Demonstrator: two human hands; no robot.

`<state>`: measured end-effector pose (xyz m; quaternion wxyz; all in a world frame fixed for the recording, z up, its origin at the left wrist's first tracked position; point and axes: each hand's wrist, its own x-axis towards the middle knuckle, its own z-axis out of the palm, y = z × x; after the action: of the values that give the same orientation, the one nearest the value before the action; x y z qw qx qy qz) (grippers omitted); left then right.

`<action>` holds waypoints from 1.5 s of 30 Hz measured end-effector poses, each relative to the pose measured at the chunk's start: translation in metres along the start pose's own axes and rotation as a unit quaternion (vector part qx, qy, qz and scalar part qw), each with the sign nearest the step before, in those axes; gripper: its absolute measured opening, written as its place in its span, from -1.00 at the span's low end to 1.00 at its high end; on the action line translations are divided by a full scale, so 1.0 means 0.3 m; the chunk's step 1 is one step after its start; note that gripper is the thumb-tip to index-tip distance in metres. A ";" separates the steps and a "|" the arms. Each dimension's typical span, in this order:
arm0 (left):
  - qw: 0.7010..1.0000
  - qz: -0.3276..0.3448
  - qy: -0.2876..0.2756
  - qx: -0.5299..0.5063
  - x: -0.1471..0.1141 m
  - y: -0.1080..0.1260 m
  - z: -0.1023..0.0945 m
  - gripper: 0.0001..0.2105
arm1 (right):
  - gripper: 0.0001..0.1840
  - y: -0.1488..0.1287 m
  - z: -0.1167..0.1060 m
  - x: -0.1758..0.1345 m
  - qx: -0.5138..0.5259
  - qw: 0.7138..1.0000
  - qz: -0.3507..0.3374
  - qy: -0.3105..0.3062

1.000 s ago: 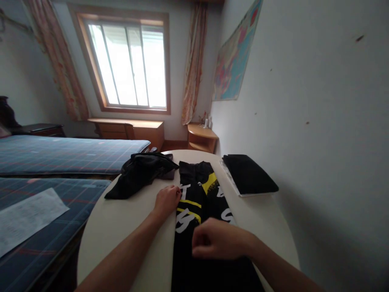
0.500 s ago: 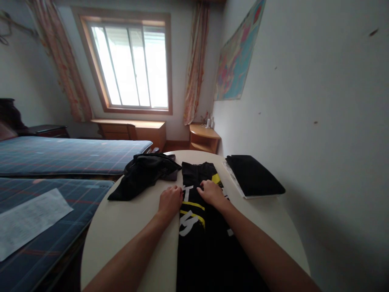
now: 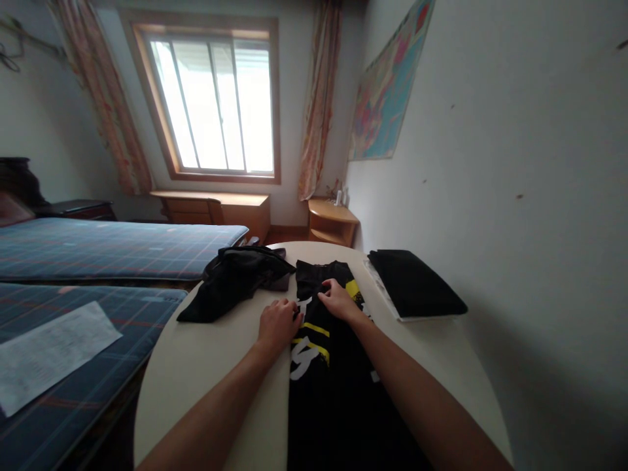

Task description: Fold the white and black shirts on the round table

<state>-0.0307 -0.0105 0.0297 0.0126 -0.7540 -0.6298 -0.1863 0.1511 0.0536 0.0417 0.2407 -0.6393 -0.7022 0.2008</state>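
A black shirt with white lettering and yellow stripes lies in a long folded strip down the table, running toward me. At its left edge, my left hand has its fingers curled over the cloth and closed on it. My right hand is over the upper part of the strip, near a yellow patch. Its thumb and forefinger are a little apart, and I see no cloth between them. Whether its other fingertips touch the shirt is hidden.
The round cream table also bears a crumpled black garment at left and a folded black cloth stack at right, close to the wall. Beside the table are plaid mattresses, one with a paper sheet.
My right hand has shifted slightly up and away along the shirt, and its thumb and forefinger have parted. My left hand stays at the left edge. The view has turned slightly.
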 end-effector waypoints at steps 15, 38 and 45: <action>0.999 -0.031 0.033 -0.016 0.002 0.001 0.019 -0.81 | -0.57 -0.032 0.011 0.069 -0.059 0.997 0.040 0.024; 0.987 0.126 -0.086 -0.045 -0.028 -0.005 0.051 -0.45 | -0.28 -0.008 0.094 0.353 0.051 0.993 -0.106 0.019; 0.985 0.131 -0.102 -0.054 -0.033 0.002 0.042 -0.39 | -0.54 -0.047 0.108 0.328 -0.070 0.994 -0.060 0.061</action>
<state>-0.0281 -0.0168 0.0151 -0.0682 -0.8449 -0.5122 -0.1386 0.1141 0.1510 0.0319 0.2495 -0.6224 -0.7355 0.0970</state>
